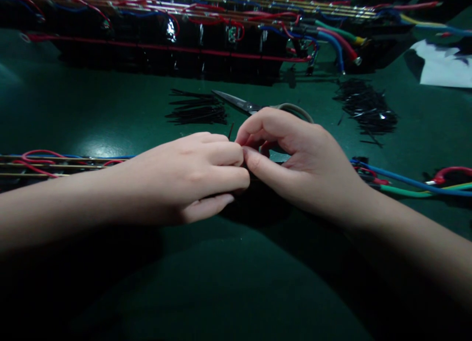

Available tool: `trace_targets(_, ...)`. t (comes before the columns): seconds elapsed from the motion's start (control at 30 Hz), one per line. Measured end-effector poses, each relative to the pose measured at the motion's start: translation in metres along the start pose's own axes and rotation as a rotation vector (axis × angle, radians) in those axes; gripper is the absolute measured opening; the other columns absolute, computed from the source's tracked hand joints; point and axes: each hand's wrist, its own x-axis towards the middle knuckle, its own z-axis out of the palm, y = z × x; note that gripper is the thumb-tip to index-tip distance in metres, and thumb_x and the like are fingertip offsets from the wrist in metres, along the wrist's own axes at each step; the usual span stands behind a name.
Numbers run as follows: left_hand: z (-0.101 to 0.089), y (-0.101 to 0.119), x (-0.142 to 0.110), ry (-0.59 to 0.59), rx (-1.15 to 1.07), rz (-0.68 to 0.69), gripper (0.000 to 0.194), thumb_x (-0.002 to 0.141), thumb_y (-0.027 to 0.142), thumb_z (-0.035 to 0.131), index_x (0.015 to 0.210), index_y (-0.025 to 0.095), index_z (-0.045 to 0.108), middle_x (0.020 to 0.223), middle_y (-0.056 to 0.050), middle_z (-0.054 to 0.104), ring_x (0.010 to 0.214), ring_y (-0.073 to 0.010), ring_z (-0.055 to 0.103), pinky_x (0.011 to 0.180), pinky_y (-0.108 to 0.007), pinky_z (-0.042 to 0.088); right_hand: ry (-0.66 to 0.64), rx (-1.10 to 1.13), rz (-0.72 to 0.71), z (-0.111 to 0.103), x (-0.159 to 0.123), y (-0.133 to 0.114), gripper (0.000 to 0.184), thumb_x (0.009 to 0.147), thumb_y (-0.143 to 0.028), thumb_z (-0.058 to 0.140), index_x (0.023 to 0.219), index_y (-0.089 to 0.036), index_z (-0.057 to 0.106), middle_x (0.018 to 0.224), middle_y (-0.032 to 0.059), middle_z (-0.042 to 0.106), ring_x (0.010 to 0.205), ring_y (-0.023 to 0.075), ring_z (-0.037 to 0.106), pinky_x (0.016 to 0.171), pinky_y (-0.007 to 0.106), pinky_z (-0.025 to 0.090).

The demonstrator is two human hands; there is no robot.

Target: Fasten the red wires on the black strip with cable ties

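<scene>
My left hand [191, 176] and my right hand [295, 159] meet at the middle of the green table. Both are closed in a pinch round a thin black cable tie [230, 130] whose tip sticks up between them. Under the hands lies a dark bundle [258, 203], mostly hidden. A harness of red, blue and green wires runs out left [55, 164] and right [405, 181] from beneath the hands. Whether the tie goes round the wires is hidden by my fingers.
Scissors [243, 105] lie just behind my right hand. Two heaps of black cable ties lie at centre [197, 110] and right [365, 107]. A long black assembly with red and blue wires [184, 41] spans the back. White paper [442, 66] lies far right.
</scene>
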Motion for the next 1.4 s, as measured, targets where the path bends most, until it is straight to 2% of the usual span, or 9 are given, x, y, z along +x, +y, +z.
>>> trace_targets(0.37,-0.0009,-0.0004,0.0003,0.002,0.017,0.018,0.021,0.098,0.013,0.047,0.085,0.019,0.062,0.083,-0.005,0.058,0.084,-0.0217,0.055,0.08,-0.034,0.045,0.013,-0.005,-0.037,0.0009,-0.0001,0.0021,0.01,0.09,-0.012,0.056,0.093,-0.018,0.064,0.085,0.0003,0.068,0.076,0.0138,0.062,0.071,0.027,0.05)
trace_targets(1.4,0.0008,-0.0006,0.0005,0.0,-0.001,0.019,0.021,0.098,0.013,0.047,0.084,0.019,0.06,0.083,-0.005,0.059,0.084,-0.021,0.055,0.079,-0.033,0.045,0.02,0.011,-0.026,0.0015,-0.0003,0.0003,0.011,0.089,-0.009,0.057,0.092,-0.017,0.065,0.084,0.0,0.067,0.075,0.0138,0.06,0.07,0.027,0.049)
